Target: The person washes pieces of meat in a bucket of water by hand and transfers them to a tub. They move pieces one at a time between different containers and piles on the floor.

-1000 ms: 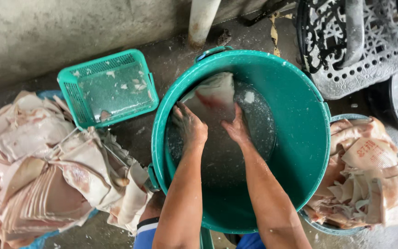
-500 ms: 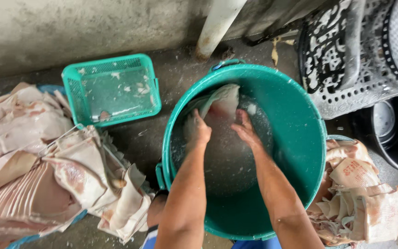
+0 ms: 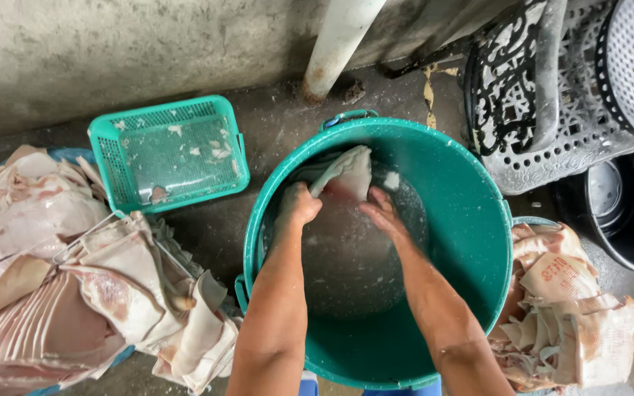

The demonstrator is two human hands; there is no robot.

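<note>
A large green tub [image 3: 471, 242] holds cloudy water, and both my arms reach down into it. My left hand [image 3: 300, 206] and my right hand [image 3: 383, 213] grip a pale slab of pork skin [image 3: 345, 173] at the far side of the tub, its upper edge lifted out of the water. The left hand closes on the slab's left side, the right hand on its lower right edge. A small white scrap [image 3: 391, 180] floats beside the slab.
A heap of pale pork skin pieces [image 3: 60, 286] lies at left, another pile [image 3: 574, 315] at right. A small green mesh basket [image 3: 166, 150] sits at back left. A white pipe [image 3: 339, 44], grey plastic chairs [image 3: 552, 95] and a black pot [image 3: 625, 213] stand behind.
The view has tilted and shifted slightly. My hands have kept hold of the slab and worked it a little toward the tub's far left.
</note>
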